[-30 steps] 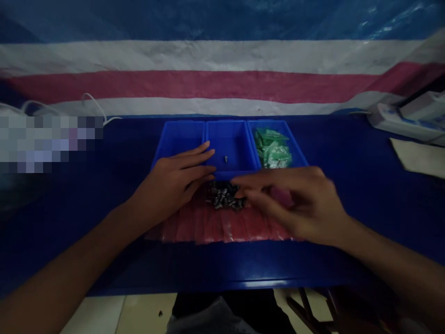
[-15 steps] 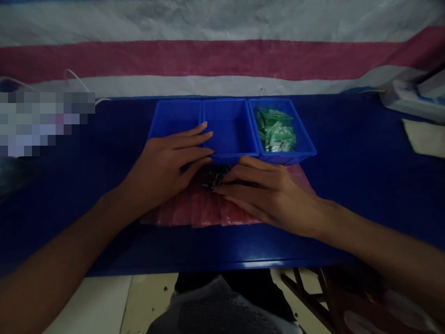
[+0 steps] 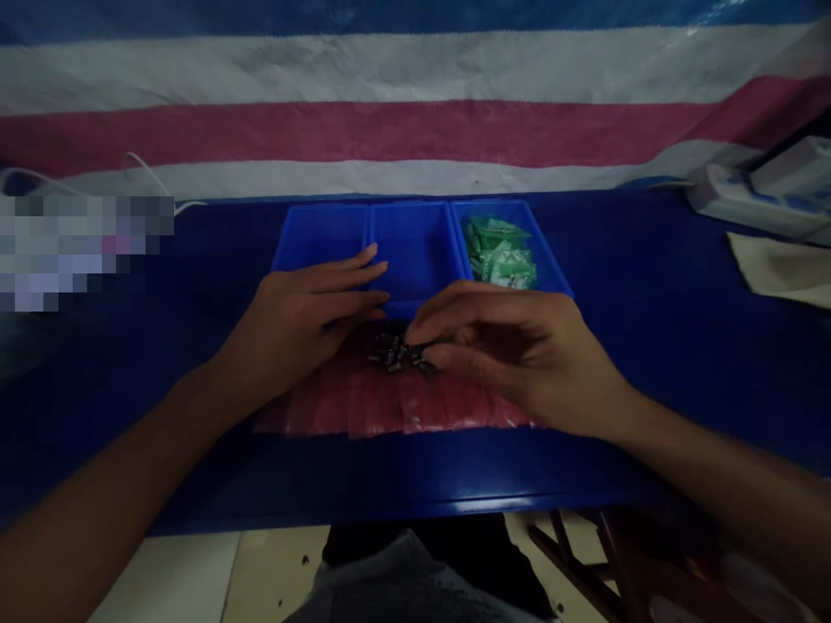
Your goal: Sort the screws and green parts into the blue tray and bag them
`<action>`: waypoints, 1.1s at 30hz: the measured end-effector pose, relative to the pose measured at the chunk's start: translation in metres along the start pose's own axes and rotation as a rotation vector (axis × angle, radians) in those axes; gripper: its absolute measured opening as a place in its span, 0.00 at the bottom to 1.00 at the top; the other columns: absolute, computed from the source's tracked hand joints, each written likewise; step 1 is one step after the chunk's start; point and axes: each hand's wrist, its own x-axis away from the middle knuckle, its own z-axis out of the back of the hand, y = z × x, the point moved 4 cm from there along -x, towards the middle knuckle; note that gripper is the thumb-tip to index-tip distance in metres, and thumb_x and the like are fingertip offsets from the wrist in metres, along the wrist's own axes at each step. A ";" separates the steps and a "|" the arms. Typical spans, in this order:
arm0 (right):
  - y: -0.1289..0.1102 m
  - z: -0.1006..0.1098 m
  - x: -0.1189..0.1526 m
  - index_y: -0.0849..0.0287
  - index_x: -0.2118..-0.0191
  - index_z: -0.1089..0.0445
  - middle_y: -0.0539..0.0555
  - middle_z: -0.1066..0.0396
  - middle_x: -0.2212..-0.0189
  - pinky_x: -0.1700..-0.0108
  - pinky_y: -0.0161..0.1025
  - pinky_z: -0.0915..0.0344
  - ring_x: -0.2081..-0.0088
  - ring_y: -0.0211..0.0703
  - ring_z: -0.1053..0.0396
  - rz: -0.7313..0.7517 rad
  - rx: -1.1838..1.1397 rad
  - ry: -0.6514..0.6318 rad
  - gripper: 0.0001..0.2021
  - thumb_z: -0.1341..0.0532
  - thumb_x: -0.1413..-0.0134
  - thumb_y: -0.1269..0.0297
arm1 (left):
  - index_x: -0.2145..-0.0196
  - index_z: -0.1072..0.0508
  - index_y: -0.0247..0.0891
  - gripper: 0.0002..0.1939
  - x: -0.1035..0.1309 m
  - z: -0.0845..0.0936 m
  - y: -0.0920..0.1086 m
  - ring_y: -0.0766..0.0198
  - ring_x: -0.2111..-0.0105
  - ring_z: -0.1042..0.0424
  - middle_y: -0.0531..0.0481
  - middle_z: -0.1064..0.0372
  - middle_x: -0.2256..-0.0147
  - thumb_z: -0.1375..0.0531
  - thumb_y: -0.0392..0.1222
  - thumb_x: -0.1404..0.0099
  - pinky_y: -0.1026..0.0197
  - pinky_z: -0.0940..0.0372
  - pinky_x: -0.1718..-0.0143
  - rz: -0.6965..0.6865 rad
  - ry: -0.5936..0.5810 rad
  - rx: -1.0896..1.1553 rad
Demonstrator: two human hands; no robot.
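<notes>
A small heap of dark little parts (image 3: pixel 393 353) lies on a row of overlapping red plastic bags (image 3: pixel 383 402) at the middle of the table. My left hand (image 3: pixel 312 311) rests left of the heap with its fingers stretched out, near the front of the blue bins. My right hand (image 3: pixel 519 346) is over the right side of the heap, thumb and forefinger bent toward the parts; whether a part is between the fingertips is too small to tell.
Behind the hands stand a left blue bin (image 3: pixel 325 235), a middle blue bin (image 3: pixel 412 251) and a right bin holding green packets (image 3: pixel 503 255). White boxes (image 3: pixel 746 203) and a pale cloth (image 3: pixel 782 268) lie at the right. A brown stool (image 3: pixel 584 554) stands below the table edge.
My right hand has lifted and turned, its thumb and forefinger now spread apart over the heap. My left hand keeps nearly the same pose. The camera view has tilted slightly up.
</notes>
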 end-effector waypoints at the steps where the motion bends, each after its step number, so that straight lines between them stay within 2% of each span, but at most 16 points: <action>1: 0.003 0.001 -0.002 0.58 0.56 0.16 0.53 0.16 0.62 0.66 0.34 0.22 0.67 0.38 0.20 -0.075 -0.076 -0.007 0.03 0.29 0.32 0.68 | 0.50 0.18 0.39 0.11 0.000 0.000 0.000 0.56 0.38 0.22 0.43 0.20 0.42 0.42 0.39 0.17 0.52 0.21 0.37 -0.002 -0.001 -0.003; 3: 0.010 0.004 -0.003 0.58 0.60 0.16 0.50 0.18 0.70 0.70 0.32 0.23 0.73 0.36 0.22 -0.187 -0.198 0.009 0.03 0.27 0.34 0.65 | 0.50 0.17 0.40 0.10 0.000 -0.001 0.000 0.56 0.37 0.23 0.43 0.20 0.42 0.41 0.38 0.17 0.52 0.22 0.35 0.010 0.000 -0.008; 5: 0.016 0.006 -0.004 0.57 0.60 0.15 0.49 0.18 0.71 0.69 0.32 0.21 0.73 0.35 0.21 -0.245 -0.265 0.060 0.04 0.25 0.36 0.63 | 0.50 0.17 0.41 0.09 0.001 -0.003 0.000 0.56 0.37 0.23 0.44 0.20 0.42 0.39 0.37 0.19 0.52 0.23 0.35 0.025 -0.007 -0.014; 7: 0.018 0.008 -0.003 0.54 0.52 0.15 0.51 0.14 0.62 0.60 0.36 0.16 0.64 0.39 0.15 -0.241 -0.318 0.123 0.06 0.27 0.33 0.63 | 0.50 0.17 0.42 0.10 0.002 -0.003 0.000 0.56 0.36 0.23 0.45 0.20 0.41 0.39 0.36 0.19 0.52 0.23 0.35 0.028 -0.014 -0.021; 9: 0.016 0.010 -0.001 0.48 0.41 0.20 0.53 0.16 0.44 0.49 0.44 0.14 0.49 0.46 0.15 -0.198 -0.366 0.177 0.14 0.31 0.29 0.64 | 0.49 0.18 0.41 0.10 0.003 -0.003 0.001 0.57 0.36 0.24 0.45 0.20 0.40 0.40 0.35 0.18 0.52 0.23 0.35 0.017 -0.016 -0.036; 10: 0.014 0.011 0.000 0.46 0.38 0.22 0.53 0.20 0.38 0.48 0.46 0.14 0.44 0.49 0.16 -0.169 -0.365 0.204 0.16 0.32 0.27 0.65 | 0.49 0.18 0.40 0.10 0.003 -0.003 0.001 0.57 0.36 0.24 0.44 0.20 0.40 0.41 0.35 0.18 0.51 0.23 0.35 0.012 -0.016 -0.044; 11: 0.012 0.011 0.000 0.46 0.38 0.22 0.53 0.22 0.36 0.49 0.45 0.14 0.44 0.49 0.17 -0.141 -0.328 0.213 0.17 0.34 0.26 0.67 | 0.49 0.18 0.40 0.10 0.003 -0.002 0.001 0.57 0.36 0.24 0.44 0.20 0.40 0.41 0.34 0.18 0.52 0.23 0.35 0.009 -0.016 -0.049; 12: 0.009 0.011 0.001 0.47 0.39 0.21 0.53 0.20 0.38 0.53 0.43 0.14 0.47 0.48 0.15 -0.107 -0.251 0.187 0.16 0.35 0.26 0.68 | 0.49 0.18 0.39 0.11 0.003 -0.002 0.001 0.57 0.36 0.24 0.43 0.20 0.41 0.41 0.33 0.19 0.52 0.23 0.35 0.004 -0.016 -0.048; 14: 0.003 0.004 0.002 0.52 0.45 0.18 0.54 0.15 0.48 0.55 0.39 0.15 0.54 0.44 0.14 -0.002 -0.014 0.037 0.13 0.35 0.27 0.71 | 0.49 0.18 0.37 0.11 0.003 -0.002 0.001 0.56 0.35 0.24 0.42 0.20 0.41 0.42 0.32 0.19 0.53 0.23 0.35 0.000 -0.017 -0.032; 16: 0.002 -0.007 0.005 0.56 0.48 0.17 0.56 0.15 0.53 0.50 0.40 0.17 0.54 0.44 0.15 0.128 0.242 -0.153 0.11 0.36 0.27 0.73 | 0.49 0.18 0.37 0.12 0.003 -0.002 0.001 0.56 0.35 0.24 0.42 0.20 0.41 0.42 0.31 0.19 0.53 0.24 0.34 0.001 -0.012 -0.014; 18: 0.006 -0.016 0.008 0.59 0.48 0.18 0.59 0.17 0.52 0.47 0.43 0.18 0.51 0.45 0.17 0.212 0.392 -0.251 0.11 0.38 0.26 0.73 | 0.48 0.18 0.38 0.12 0.003 -0.002 0.001 0.56 0.35 0.24 0.43 0.20 0.41 0.41 0.31 0.20 0.52 0.24 0.34 0.019 -0.011 -0.008; 22: 0.009 -0.025 0.011 0.64 0.51 0.19 0.59 0.19 0.57 0.52 0.40 0.20 0.56 0.43 0.20 0.291 0.478 -0.232 0.14 0.44 0.23 0.74 | 0.48 0.17 0.39 0.12 0.002 -0.003 0.001 0.56 0.36 0.24 0.45 0.20 0.41 0.41 0.33 0.19 0.51 0.23 0.35 0.037 -0.019 -0.025; 25: 0.005 -0.021 0.011 0.65 0.52 0.19 0.60 0.19 0.58 0.52 0.42 0.20 0.56 0.45 0.21 0.361 0.547 -0.214 0.15 0.45 0.21 0.71 | 0.49 0.18 0.37 0.12 0.002 -0.003 0.002 0.57 0.36 0.24 0.44 0.20 0.42 0.42 0.34 0.18 0.52 0.23 0.35 0.021 -0.016 -0.045; 30: 0.004 -0.013 0.011 0.65 0.50 0.20 0.61 0.16 0.55 0.49 0.46 0.20 0.54 0.47 0.20 0.439 0.567 -0.352 0.15 0.46 0.21 0.73 | 0.50 0.18 0.37 0.12 0.001 -0.003 0.002 0.57 0.36 0.23 0.44 0.19 0.42 0.42 0.36 0.17 0.53 0.23 0.35 0.035 -0.015 -0.032; 33: 0.003 -0.012 0.013 0.67 0.51 0.19 0.62 0.17 0.56 0.52 0.48 0.20 0.54 0.51 0.20 0.535 0.614 -0.290 0.13 0.44 0.22 0.73 | 0.50 0.17 0.38 0.11 0.001 -0.002 0.002 0.56 0.37 0.22 0.43 0.20 0.42 0.41 0.35 0.18 0.53 0.23 0.34 0.013 0.000 -0.028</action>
